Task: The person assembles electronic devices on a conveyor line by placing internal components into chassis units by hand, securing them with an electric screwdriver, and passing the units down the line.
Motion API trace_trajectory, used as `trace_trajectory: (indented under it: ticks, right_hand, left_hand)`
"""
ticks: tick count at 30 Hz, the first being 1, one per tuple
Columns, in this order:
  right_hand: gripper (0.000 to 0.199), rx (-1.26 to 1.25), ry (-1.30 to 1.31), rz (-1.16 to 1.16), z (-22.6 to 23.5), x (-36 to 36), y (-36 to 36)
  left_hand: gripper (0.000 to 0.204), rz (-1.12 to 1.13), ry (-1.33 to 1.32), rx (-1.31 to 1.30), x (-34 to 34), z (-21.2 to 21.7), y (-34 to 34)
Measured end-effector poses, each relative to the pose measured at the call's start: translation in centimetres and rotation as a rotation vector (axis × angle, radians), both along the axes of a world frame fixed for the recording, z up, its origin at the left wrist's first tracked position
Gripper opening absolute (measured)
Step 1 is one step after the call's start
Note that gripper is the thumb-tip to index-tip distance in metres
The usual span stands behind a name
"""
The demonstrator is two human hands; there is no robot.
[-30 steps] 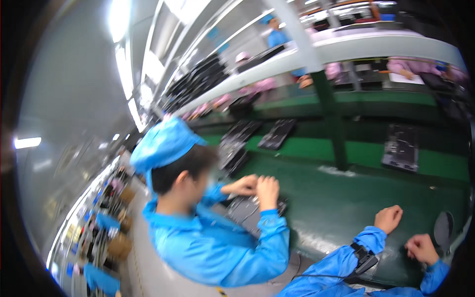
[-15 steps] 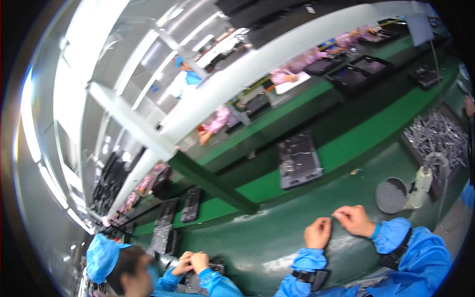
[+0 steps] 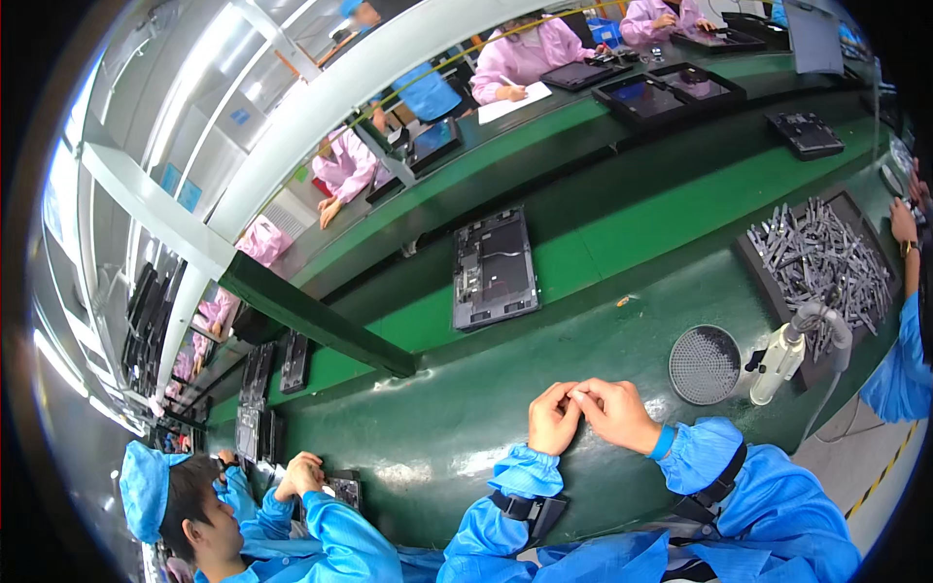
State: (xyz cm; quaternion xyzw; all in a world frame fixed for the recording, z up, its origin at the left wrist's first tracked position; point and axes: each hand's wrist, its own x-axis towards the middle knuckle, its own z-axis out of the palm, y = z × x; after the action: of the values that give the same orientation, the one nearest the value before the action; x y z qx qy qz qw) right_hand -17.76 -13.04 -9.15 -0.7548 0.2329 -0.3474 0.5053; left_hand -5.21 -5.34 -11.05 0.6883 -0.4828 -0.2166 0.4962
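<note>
The left hand [image 3: 552, 420] and right hand [image 3: 614, 416] meet above the bench [image 3: 593, 340], fingers pinched closed (whether around anything, I cannot tell); a light, steady pinch suits such close work, clear of the round gridded dish [image 3: 705, 365] lying beyond, rightward.

Before me runs a green table [image 3: 603, 350] with a post [image 3: 311, 325] (green below, white above); lights [image 3: 199, 76] shine overhead, grey floor [image 3: 844, 464] shows at my right.
</note>
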Motion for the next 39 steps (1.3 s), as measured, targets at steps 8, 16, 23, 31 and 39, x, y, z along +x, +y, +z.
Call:
trace_trajectory:
  ticks: [8,16,23,31,39]
  right_hand:
    - [0.018,0.024,0.046,0.028,0.6,-0.4,0.0]
    - [0.017,0.076,0.084,0.094,0.0,-0.2,0.0]
    - [0.016,0.080,0.073,0.087,0.6,-0.2,0.0]
    - [0.014,0.036,0.041,0.058,-0.3,-0.2,0.4]
    - [0.009,0.611,-0.415,0.662,8.0,-3.5,0.8]
  left_hand:
    - [0.023,0.121,0.049,-0.125,0.1,0.4,-0.1]
    - [0.061,0.240,0.808,-0.272,7.4,2.8,-4.3]
    - [0.064,0.125,0.871,-0.370,8.8,2.9,-6.7]
    - [0.021,0.233,0.449,-0.319,5.2,0.1,-4.8]
    - [0.016,0.173,0.463,-0.215,2.7,-0.2,-2.2]
